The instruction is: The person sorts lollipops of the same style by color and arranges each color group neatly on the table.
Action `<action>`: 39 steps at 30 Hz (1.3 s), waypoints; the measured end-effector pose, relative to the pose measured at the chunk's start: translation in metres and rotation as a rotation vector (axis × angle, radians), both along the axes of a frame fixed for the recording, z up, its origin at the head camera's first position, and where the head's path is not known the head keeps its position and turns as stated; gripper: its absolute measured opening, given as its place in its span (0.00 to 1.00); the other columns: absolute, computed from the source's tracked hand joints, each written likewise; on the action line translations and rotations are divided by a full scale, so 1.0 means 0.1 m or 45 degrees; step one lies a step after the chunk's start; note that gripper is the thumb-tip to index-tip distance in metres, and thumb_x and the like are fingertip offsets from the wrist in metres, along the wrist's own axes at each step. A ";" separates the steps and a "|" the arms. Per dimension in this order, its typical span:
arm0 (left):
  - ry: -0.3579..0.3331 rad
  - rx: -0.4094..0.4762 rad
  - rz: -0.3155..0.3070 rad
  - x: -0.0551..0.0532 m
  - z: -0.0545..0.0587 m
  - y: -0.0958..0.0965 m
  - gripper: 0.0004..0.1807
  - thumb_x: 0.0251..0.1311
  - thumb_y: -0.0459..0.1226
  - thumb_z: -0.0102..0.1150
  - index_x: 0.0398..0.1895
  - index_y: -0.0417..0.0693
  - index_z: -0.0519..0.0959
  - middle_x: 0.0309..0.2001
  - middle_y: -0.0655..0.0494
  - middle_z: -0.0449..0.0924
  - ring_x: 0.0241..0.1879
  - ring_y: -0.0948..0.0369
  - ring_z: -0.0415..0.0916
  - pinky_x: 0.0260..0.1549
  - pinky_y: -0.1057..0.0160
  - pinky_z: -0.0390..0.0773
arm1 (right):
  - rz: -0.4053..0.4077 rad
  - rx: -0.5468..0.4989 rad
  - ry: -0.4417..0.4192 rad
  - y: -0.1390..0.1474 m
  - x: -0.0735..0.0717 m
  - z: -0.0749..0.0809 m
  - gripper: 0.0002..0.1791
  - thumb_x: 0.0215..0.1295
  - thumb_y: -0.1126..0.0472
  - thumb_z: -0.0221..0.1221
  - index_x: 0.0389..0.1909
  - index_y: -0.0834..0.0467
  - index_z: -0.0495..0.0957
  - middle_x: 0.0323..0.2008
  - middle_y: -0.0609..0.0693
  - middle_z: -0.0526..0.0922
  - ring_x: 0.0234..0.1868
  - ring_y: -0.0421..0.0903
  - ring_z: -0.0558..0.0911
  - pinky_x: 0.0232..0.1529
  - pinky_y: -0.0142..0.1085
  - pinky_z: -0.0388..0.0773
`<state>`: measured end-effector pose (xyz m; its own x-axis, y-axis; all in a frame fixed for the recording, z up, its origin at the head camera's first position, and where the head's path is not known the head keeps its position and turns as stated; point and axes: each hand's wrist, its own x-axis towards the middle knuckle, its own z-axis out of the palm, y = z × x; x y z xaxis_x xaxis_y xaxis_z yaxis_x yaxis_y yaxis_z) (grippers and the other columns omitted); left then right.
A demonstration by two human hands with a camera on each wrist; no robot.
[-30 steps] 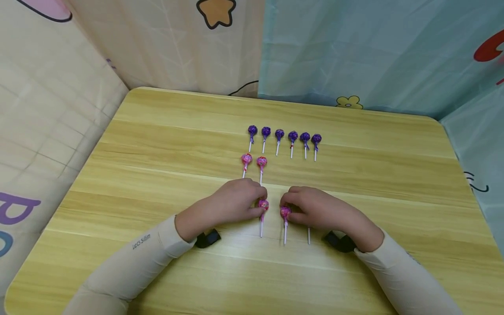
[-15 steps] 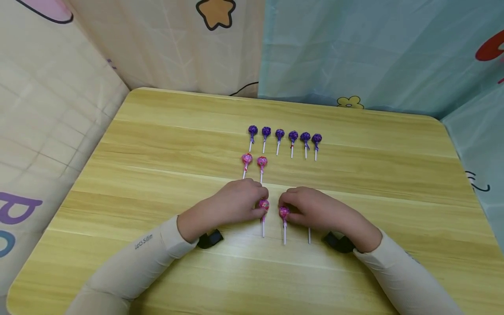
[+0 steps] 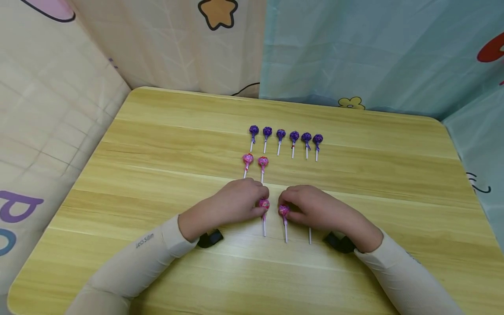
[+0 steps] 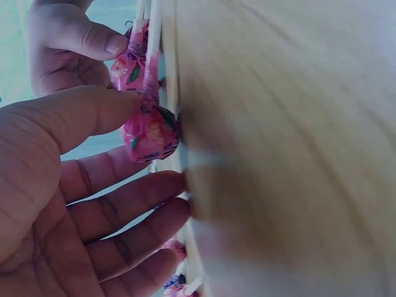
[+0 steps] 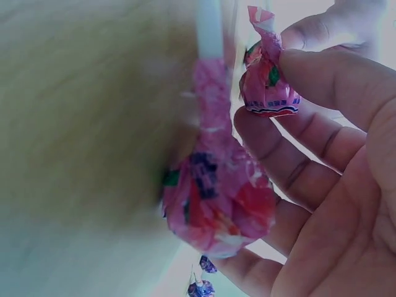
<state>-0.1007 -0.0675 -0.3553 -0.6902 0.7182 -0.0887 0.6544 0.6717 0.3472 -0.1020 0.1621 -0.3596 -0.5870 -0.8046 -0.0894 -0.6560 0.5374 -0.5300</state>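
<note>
Near the table's middle, my left hand (image 3: pixel 240 201) pinches a pink-wrapped lollipop (image 3: pixel 264 204) between thumb and fingers, its white stick toward me. My right hand (image 3: pixel 315 208) pinches another pink lollipop (image 3: pixel 284 211) by its head, a small gap to the right of the first. In the left wrist view the thumb presses at the neck of the left lollipop (image 4: pixel 151 133). Under my right hand lies a third pink lollipop (image 5: pixel 223 198), large in the right wrist view; only its stick (image 3: pixel 309 236) shows from above.
Two pink lollipops (image 3: pixel 263 162) lie just beyond my left hand, their stick ends partly at the fingers. Farther back, several purple lollipops (image 3: pixel 294 136) form a row on the wooden table (image 3: pixel 157 131). Patterned curtains (image 3: pixel 334 52) hang behind the table's back edge.
My right hand has moved very slightly left with its lollipop, and that stick's end has shifted a little. The left hand and the lollipops lying farther back stay practically still.
</note>
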 end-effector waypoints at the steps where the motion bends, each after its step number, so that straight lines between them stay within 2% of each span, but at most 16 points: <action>1: 0.006 0.003 0.003 0.00 0.00 0.00 0.06 0.62 0.42 0.63 0.30 0.52 0.79 0.29 0.62 0.75 0.30 0.62 0.71 0.30 0.61 0.72 | -0.006 0.001 -0.002 0.00 0.00 0.00 0.03 0.67 0.60 0.62 0.39 0.52 0.79 0.34 0.39 0.76 0.35 0.41 0.76 0.41 0.37 0.75; 7: 0.024 0.030 0.011 -0.01 -0.03 -0.01 0.06 0.61 0.41 0.64 0.28 0.53 0.78 0.28 0.63 0.73 0.30 0.61 0.70 0.30 0.62 0.71 | -0.030 -0.004 -0.004 0.02 0.00 0.00 0.04 0.67 0.61 0.62 0.41 0.51 0.79 0.36 0.40 0.76 0.37 0.41 0.77 0.42 0.38 0.76; 15: -0.068 0.070 0.006 -0.03 -0.04 -0.02 0.05 0.60 0.40 0.65 0.29 0.53 0.78 0.28 0.61 0.76 0.30 0.63 0.70 0.32 0.63 0.72 | -0.060 -0.008 -0.015 0.04 0.00 0.01 0.04 0.68 0.60 0.62 0.42 0.51 0.79 0.38 0.40 0.77 0.37 0.40 0.76 0.43 0.37 0.76; 19: -0.072 0.064 0.014 -0.03 -0.04 -0.03 0.03 0.60 0.41 0.65 0.34 0.54 0.81 0.31 0.63 0.77 0.34 0.63 0.71 0.36 0.63 0.73 | -0.075 -0.009 -0.024 0.05 0.00 0.01 0.04 0.68 0.59 0.62 0.42 0.51 0.79 0.38 0.40 0.77 0.38 0.40 0.76 0.43 0.38 0.76; 25: -0.075 0.098 -0.012 -0.05 -0.03 -0.05 0.07 0.62 0.41 0.63 0.41 0.52 0.84 0.38 0.63 0.80 0.39 0.63 0.73 0.44 0.62 0.74 | -0.087 -0.029 -0.019 0.08 -0.02 0.01 0.05 0.67 0.60 0.62 0.42 0.51 0.80 0.39 0.40 0.77 0.38 0.40 0.76 0.43 0.38 0.76; 30: -0.113 0.142 -0.027 -0.09 -0.01 -0.05 0.09 0.62 0.40 0.63 0.43 0.51 0.84 0.41 0.62 0.81 0.43 0.63 0.75 0.47 0.62 0.74 | -0.118 -0.040 -0.036 0.11 -0.04 0.04 0.05 0.67 0.60 0.62 0.41 0.51 0.79 0.38 0.40 0.77 0.38 0.42 0.77 0.42 0.38 0.76; 39: -0.113 0.180 -0.016 -0.16 0.00 -0.04 0.12 0.62 0.41 0.64 0.47 0.50 0.85 0.47 0.59 0.83 0.51 0.60 0.76 0.55 0.60 0.72 | -0.165 -0.053 -0.037 0.15 -0.10 0.05 0.03 0.68 0.58 0.62 0.40 0.49 0.79 0.38 0.39 0.78 0.38 0.42 0.76 0.43 0.39 0.75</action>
<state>-0.1172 -0.0719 -0.3550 -0.6750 0.7364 -0.0465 0.6249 0.6040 0.4947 -0.1117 0.1775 -0.3550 -0.6839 -0.7256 -0.0759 -0.5665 0.5937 -0.5715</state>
